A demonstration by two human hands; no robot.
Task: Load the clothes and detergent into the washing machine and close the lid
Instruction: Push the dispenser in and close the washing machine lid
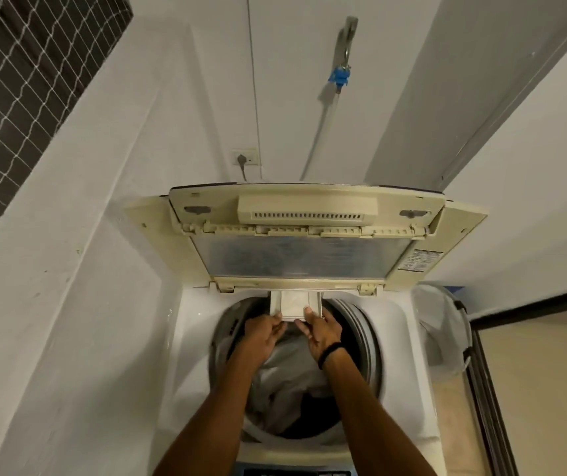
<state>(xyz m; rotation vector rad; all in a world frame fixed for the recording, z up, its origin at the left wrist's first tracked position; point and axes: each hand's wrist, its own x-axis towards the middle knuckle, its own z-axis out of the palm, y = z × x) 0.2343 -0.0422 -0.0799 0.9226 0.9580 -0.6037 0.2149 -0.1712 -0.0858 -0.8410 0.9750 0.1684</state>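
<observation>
A white top-loading washing machine point(189, 338) stands below me with its cream lid point(304, 255) folded upright at the back. Grey and dark clothes point(292, 379) lie inside the drum. A small cream detergent drawer point(295, 304) is pulled out over the drum's rear rim. My left hand point(263, 333) holds the drawer's front left corner with its fingertips. My right hand point(323, 331), with a black band on the wrist, holds the front right corner. Whether there is detergent in the drawer I cannot tell.
White walls close in on the left and behind. A wall socket point(246, 158) with a plug and a tap with a blue fitting point(339, 75) and hose are behind the machine. A translucent laundry basket point(443, 324) stands at the right, beside a dark door frame point(488, 389).
</observation>
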